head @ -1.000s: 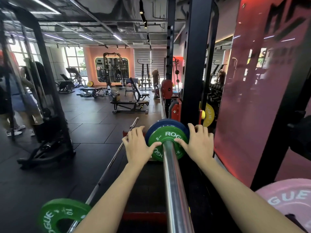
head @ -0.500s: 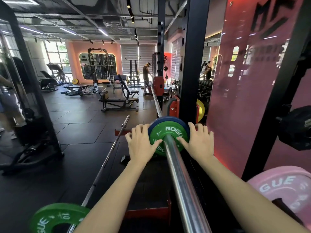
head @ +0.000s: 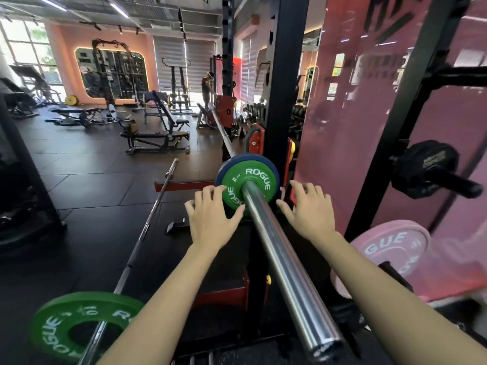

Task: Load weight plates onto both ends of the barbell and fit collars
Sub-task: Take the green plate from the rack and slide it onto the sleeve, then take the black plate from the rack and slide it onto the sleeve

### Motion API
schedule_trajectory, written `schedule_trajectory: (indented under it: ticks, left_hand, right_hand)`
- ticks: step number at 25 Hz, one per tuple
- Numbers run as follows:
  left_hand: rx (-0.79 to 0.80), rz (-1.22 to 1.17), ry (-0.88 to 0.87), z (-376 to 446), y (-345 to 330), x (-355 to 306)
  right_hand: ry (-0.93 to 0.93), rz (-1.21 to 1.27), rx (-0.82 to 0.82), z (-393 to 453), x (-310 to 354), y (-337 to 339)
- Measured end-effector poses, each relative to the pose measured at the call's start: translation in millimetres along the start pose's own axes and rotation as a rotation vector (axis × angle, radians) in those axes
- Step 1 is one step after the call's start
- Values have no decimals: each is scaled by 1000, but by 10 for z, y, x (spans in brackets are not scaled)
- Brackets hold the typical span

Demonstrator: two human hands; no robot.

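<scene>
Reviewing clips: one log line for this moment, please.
stage: plates seated | left hand: touching green plate | right hand: off | collar: none visible

Your small plate (head: 238, 184) is bright green with white ROGUE lettering, and the plate behind it (head: 246, 157) shows a dark blue rim. The barbell sleeve (head: 283, 262) gleams plain silver. You've got a pale pink plate (head: 395, 248) with white letters on your right, another green one (head: 60, 322) low left, black flooring (head: 87, 180) underneath.
</scene>
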State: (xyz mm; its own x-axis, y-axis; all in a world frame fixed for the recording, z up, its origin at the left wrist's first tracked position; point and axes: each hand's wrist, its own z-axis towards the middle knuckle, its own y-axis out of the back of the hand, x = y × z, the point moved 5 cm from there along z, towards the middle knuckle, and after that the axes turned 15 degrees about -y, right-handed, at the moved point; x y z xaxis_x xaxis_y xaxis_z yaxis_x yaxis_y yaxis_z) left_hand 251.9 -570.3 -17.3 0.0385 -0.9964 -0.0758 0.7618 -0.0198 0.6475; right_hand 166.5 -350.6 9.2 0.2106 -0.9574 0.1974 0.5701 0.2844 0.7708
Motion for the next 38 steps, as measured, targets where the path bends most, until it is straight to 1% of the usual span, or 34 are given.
schedule_trajectory:
  ticks: [2,5,8,11,15,18,21,24,27,30,34,38]
  left_hand:
    - [2,8,5,-113,229,-115]
    - [-35,0,11,-248,645,-328]
    - [-36,30,37,-488,1070,-618]
    - [-55,47,72,-886,1471,-1018]
    - [-59,24,69,-1349,1846,-1571]
    - [-62,40,38,-1519,2091,-2015]
    - [-63,50,-3,-1502,2230,-2373]
    - [-70,30,-72,-1380,2205,-2793]
    - [-24,-35,-167,-1186,1975,-3406]
    - [31,-122,-252,-1031,1640,-4068]
    - [62,-269,-389,-892,1135,-5001]
    - [105,-374,-450,-668,570,-5771]
  right_hand:
    - [23,25,-6,-139,5,183]
    - [56,75,-23,-363,-6,506]
    - [104,134,-47,-660,-121,866]
    - [145,173,-62,-1026,-328,1200]
    - [182,244,-42,-1511,-580,1532]
    - [188,235,-15,-1773,-832,1817]
    - [147,239,-30,-1868,-1168,2094]
    - [84,204,-53,-1850,-1668,2334]
    - [-20,114,-101,-1802,-2371,2528]
    - [-143,59,-121,-1802,-3117,2660]
    - [-266,-51,-177,-1821,-4074,2749]
    - [-375,-182,-162,-1649,-4897,2637]
